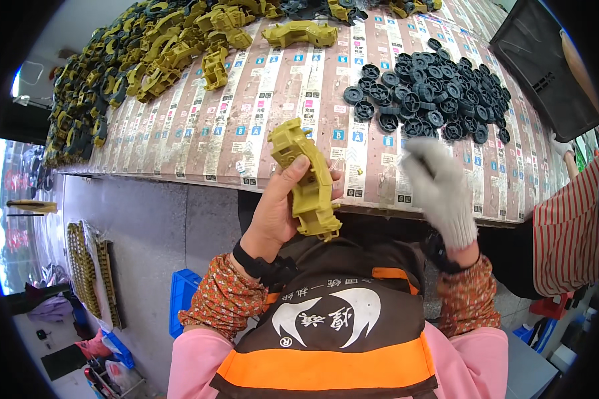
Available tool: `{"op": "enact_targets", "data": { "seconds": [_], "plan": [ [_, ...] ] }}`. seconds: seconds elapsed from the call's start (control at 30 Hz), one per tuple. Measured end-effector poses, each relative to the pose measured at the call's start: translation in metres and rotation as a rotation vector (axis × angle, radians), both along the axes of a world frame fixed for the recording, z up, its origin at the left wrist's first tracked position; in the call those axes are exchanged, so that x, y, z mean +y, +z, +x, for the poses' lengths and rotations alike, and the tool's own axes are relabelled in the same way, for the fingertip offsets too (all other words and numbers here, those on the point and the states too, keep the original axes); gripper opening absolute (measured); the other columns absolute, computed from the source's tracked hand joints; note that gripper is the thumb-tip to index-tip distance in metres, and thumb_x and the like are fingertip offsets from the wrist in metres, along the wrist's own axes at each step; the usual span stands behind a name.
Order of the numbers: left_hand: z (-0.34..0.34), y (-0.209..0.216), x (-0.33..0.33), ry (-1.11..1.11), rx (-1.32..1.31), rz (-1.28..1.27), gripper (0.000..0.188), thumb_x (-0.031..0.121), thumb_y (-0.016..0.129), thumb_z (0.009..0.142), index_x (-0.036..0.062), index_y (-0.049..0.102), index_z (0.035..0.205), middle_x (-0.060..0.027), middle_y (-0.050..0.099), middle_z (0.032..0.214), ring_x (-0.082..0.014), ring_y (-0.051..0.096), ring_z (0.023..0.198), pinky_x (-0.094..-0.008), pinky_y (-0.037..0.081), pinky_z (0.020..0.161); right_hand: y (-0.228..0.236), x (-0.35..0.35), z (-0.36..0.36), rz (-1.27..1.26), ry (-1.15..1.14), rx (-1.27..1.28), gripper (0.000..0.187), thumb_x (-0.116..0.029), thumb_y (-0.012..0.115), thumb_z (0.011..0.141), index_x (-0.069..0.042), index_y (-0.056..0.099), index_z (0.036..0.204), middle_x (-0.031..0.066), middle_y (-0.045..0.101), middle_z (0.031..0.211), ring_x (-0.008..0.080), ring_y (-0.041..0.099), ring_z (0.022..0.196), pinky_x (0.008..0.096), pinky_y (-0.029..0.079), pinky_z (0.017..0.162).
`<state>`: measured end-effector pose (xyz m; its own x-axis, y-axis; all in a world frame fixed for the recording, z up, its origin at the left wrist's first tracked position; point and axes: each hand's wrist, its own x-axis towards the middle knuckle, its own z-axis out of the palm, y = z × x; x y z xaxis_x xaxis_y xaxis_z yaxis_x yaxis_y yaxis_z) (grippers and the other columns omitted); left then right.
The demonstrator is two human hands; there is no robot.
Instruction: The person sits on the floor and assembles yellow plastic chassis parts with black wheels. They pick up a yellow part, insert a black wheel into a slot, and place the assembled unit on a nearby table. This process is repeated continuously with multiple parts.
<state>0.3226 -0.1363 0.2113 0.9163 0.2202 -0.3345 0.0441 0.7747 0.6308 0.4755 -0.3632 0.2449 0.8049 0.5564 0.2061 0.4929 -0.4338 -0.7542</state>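
Note:
My bare left hand [279, 199] is closed around a yellow-olive plastic toy car chassis [313, 189], thumb on its near face. The chassis is tilted, held in front of the table's near edge. My right hand [442, 189] wears a white knitted glove and is smeared by motion. It hovers at the near edge, just below a heap of black toy wheels [439, 93]. Whether its fingers hold anything is not clear.
The table [246, 146] is covered in printed striped sheeting. A large heap of yellow chassis [173, 53], many fitted with dark wheels, fills the far left. One lone chassis [299, 33] lies at the back. A black crate [536, 66] and a person's striped clothing [569, 233] are at right.

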Motion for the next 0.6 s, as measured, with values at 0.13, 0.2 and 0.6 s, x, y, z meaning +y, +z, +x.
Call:
{"op": "enact_targets", "data": {
  "seconds": [0.13,0.2,0.6],
  "plan": [
    [-0.006,-0.002,0.008,-0.039,0.015,0.045,0.052,0.032,0.066,0.106,0.0115,0.046,0.149,-0.0113,0.067,0.118,-0.0273,0.073,0.104,-0.0408,0.065,0.082,-0.001,0.008,0.05,-0.333,-0.14,-0.493,0.018,-0.017,0.074,0.092,-0.004,0.07,0.104,0.0177,0.065,0.098,0.0358,0.067,0.087,0.0462,0.056,0.077],
    [-0.006,-0.004,0.007,-0.044,0.051,0.081,0.052,0.032,0.067,0.106,0.0118,0.047,0.15,-0.0111,0.068,0.117,-0.0278,0.073,0.104,-0.0397,0.065,0.08,-0.006,0.012,0.059,-0.478,-0.121,-0.566,0.016,-0.016,0.075,0.089,-0.005,0.07,0.1,0.0176,0.065,0.099,0.037,0.067,0.091,0.0475,0.055,0.078],
    [-0.013,-0.013,-0.007,-0.031,0.099,0.135,0.056,0.03,0.074,0.102,0.0109,0.045,0.145,-0.0059,0.062,0.116,-0.0192,0.071,0.091,-0.0352,0.064,0.077,-0.002,0.025,0.0,0.061,0.032,0.08,0.013,-0.005,0.075,0.086,-0.004,0.068,0.096,0.0066,0.068,0.091,0.0157,0.063,0.075,0.0328,0.052,0.068]
  ]
}}
